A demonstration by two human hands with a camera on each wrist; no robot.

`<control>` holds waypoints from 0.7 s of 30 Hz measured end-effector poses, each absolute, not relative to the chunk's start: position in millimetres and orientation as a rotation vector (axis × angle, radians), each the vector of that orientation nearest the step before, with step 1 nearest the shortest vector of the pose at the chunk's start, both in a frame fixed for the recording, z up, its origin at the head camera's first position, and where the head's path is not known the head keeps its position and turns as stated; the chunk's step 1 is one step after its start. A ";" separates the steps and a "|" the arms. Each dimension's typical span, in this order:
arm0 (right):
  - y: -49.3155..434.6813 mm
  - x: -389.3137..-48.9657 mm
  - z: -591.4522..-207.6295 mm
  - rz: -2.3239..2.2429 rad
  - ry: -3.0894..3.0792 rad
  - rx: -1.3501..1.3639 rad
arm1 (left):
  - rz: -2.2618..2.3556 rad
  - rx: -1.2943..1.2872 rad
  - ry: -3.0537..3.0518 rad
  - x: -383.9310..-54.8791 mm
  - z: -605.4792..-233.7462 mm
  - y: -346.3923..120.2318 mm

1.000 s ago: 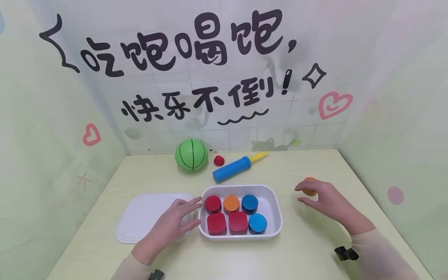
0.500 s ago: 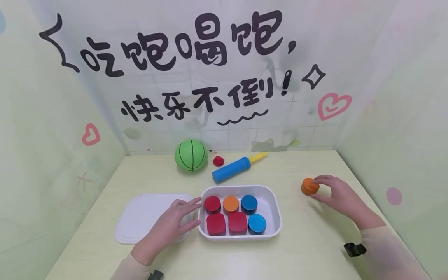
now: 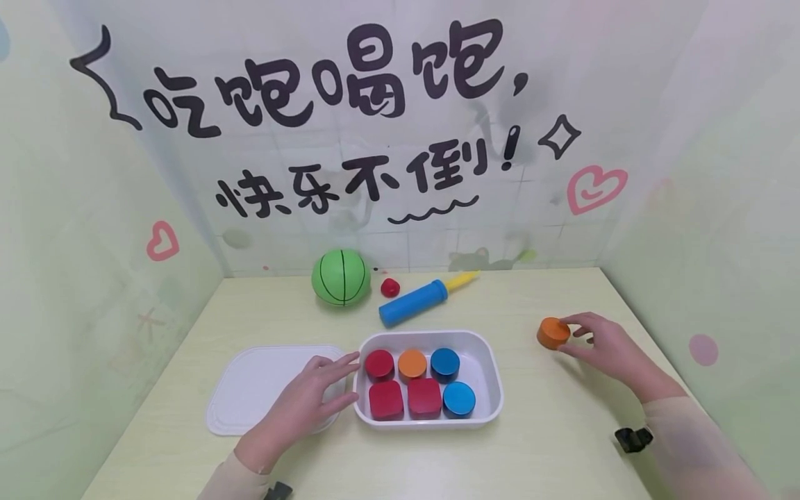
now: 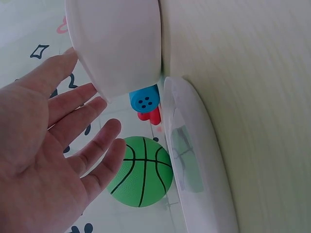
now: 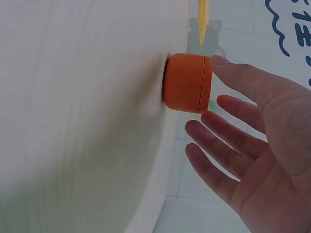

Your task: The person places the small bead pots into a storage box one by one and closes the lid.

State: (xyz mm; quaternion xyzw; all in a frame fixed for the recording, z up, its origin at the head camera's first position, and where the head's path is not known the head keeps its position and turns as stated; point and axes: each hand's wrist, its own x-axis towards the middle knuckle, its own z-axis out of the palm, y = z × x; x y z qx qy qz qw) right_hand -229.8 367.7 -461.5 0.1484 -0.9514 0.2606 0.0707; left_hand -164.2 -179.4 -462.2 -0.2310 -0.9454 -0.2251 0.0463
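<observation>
On the right side of the table stands a round orange tub (image 3: 553, 333) with a seam near its top. My right hand (image 3: 603, 347) pinches it lightly by the lid edge, the thumb on one side and a fingertip (image 5: 208, 119) on the other. Its remaining fingers are spread loosely. A white plastic box (image 3: 494, 389) in the middle holds several red, orange and blue tubs, some round, some squarish. At the box's left wall, my left hand (image 3: 303, 396) has its relaxed fingers right at the rim. The white lid (image 3: 250, 389) lies flat to the left, partly behind that hand.
Behind the box, a green ball (image 3: 341, 278), a small red object (image 3: 390, 287) and a blue hand pump (image 3: 415, 303) with a yellow nozzle lie along the back. A printed wall sheet encloses the table (image 3: 462, 465) on the back and sides.
My right hand has moved right from above the orange tub to its right side, and its fingertips have come to the lid edge. The left hand has stayed at the box.
</observation>
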 end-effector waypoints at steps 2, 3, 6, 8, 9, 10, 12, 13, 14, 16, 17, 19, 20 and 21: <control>367.9 -232.0 -462.8 0.792 -2.869 0.436 | -0.684 -0.706 -2.884 -164.4 -462.6 -179.7; 368.2 -233.1 -463.4 0.801 -2.874 0.431 | -0.684 -0.709 -2.882 -164.5 -462.9 -179.8; 369.0 -236.0 -465.4 0.823 -2.899 0.399 | -0.677 -0.716 -2.880 -165.2 -463.9 -180.0; 369.0 -237.6 -466.1 0.830 -2.919 0.381 | -0.676 -0.717 -2.880 -165.5 -464.4 -179.9; 368.8 -238.5 -466.6 0.836 -2.925 0.369 | -0.679 -0.717 -2.880 -165.6 -464.5 -179.8; 368.6 -239.5 -467.3 0.839 -2.930 0.356 | -0.677 -0.714 -2.882 -165.7 -464.7 -179.7; 367.8 -241.3 -468.1 0.855 -2.932 0.351 | -0.679 -0.709 -2.886 -165.6 -464.9 -179.5; 367.2 -242.2 -468.5 0.866 -2.931 0.348 | -0.678 -0.705 -2.889 -165.5 -465.0 -179.5; 366.9 -243.3 -469.1 0.878 -2.926 0.344 | -0.677 -0.702 -2.891 -165.4 -465.0 -179.4; 366.0 -244.6 -469.6 0.901 -2.917 0.345 | -0.676 -0.696 -2.895 -165.0 -465.0 -179.5; 365.5 -244.9 -469.5 0.909 -2.913 0.350 | -0.678 -0.695 -2.895 -164.8 -464.9 -179.5; 364.9 -245.4 -469.7 0.915 -2.905 0.349 | -0.681 -0.695 -2.893 -164.5 -464.6 -179.6; 364.6 -245.4 -469.7 0.915 -2.900 0.349 | -0.683 -0.696 -2.891 -164.4 -464.4 -179.6; 364.1 -245.1 -469.4 0.913 -2.897 0.352 | -0.683 -0.698 -2.890 -164.3 -464.2 -179.6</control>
